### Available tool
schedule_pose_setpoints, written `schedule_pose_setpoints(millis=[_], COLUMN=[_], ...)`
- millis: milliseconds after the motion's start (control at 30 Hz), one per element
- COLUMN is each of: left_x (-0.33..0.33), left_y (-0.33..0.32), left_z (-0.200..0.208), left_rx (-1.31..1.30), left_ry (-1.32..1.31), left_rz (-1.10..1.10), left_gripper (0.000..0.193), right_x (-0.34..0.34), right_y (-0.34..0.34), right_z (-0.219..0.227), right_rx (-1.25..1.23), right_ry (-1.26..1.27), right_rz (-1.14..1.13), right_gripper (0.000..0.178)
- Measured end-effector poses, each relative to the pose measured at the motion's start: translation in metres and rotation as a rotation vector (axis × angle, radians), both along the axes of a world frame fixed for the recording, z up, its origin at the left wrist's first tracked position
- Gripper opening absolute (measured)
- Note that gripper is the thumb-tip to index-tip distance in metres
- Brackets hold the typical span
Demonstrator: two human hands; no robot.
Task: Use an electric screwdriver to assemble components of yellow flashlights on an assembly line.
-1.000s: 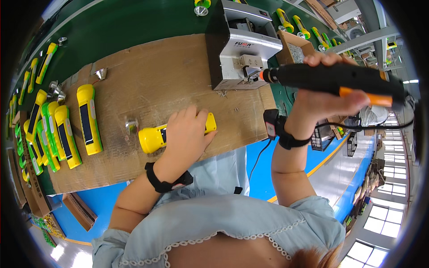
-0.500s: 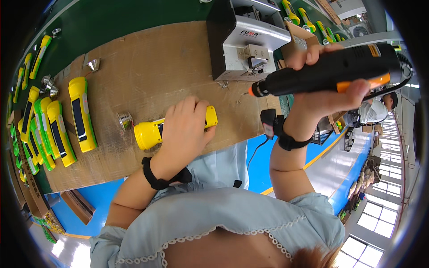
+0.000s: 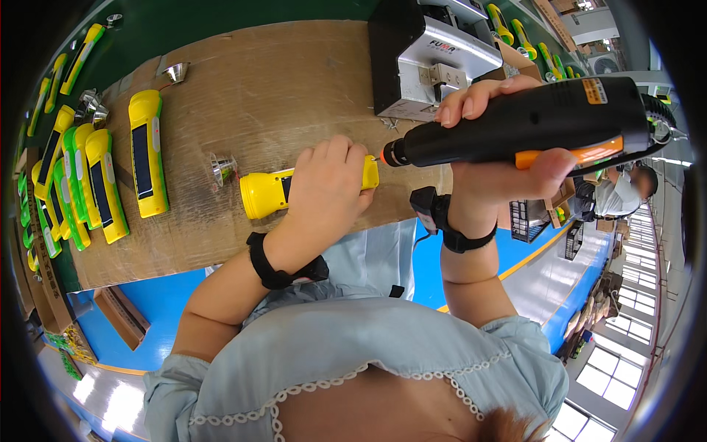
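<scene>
My left hand (image 3: 328, 184) is closed around a yellow flashlight body (image 3: 263, 196) lying on the cardboard, its wide round head to the left. Part of a dark panel on the flashlight shows beside my fingers; the rest is covered. A black electric screwdriver (image 3: 515, 121) with an orange lever lies in my right hand (image 3: 508, 147), fingers over the top and thumb below. Its bit meets the tail end of the flashlight, next to my left fingers. Left of the flashlight head rests a silver reflector (image 3: 222, 169) with thin wires.
Several yellow and green flashlights (image 3: 103, 184) lie at the left, one yellow flashlight (image 3: 147, 155) apart from them. A silver-black screw feeder (image 3: 423, 66) stands at the back, with loose screws (image 3: 390, 123) before it. Another reflector (image 3: 175, 72) sits farther back. A person (image 3: 622, 191) is far right.
The screwdriver has come left and its tip has reached the flashlight's tail end. The view has shifted, so the table things appear slightly farther right and higher. My left hand keeps its hold.
</scene>
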State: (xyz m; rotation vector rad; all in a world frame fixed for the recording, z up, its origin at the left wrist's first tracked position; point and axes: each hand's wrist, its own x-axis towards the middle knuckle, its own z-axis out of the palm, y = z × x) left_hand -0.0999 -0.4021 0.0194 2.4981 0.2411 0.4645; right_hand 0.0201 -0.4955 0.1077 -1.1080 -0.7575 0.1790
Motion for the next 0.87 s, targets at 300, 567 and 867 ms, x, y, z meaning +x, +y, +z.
schedule_pose_setpoints(millis=[300, 567, 867], left_x=[0.001, 0.007, 0.002], left_y=[0.002, 0.003, 0.002], left_z=[-0.002, 0.003, 0.003], left_rx=[0.044, 0.052, 0.024], left_ry=[0.007, -0.045, -0.002], left_rz=[0.022, 0.030, 0.040], left_gripper=[0.044, 0.044, 0.041], right_x=[0.004, -0.006, -0.011], right_y=[0.014, 0.013, 0.005], right_z=[-0.018, -0.021, -0.017], right_rx=[-0.149, -0.108, 0.036], right_ry=[-0.049, -0.051, -0.048], right_rz=[0.082, 0.009, 0.000], right_gripper=[0.080, 0.079, 0.071])
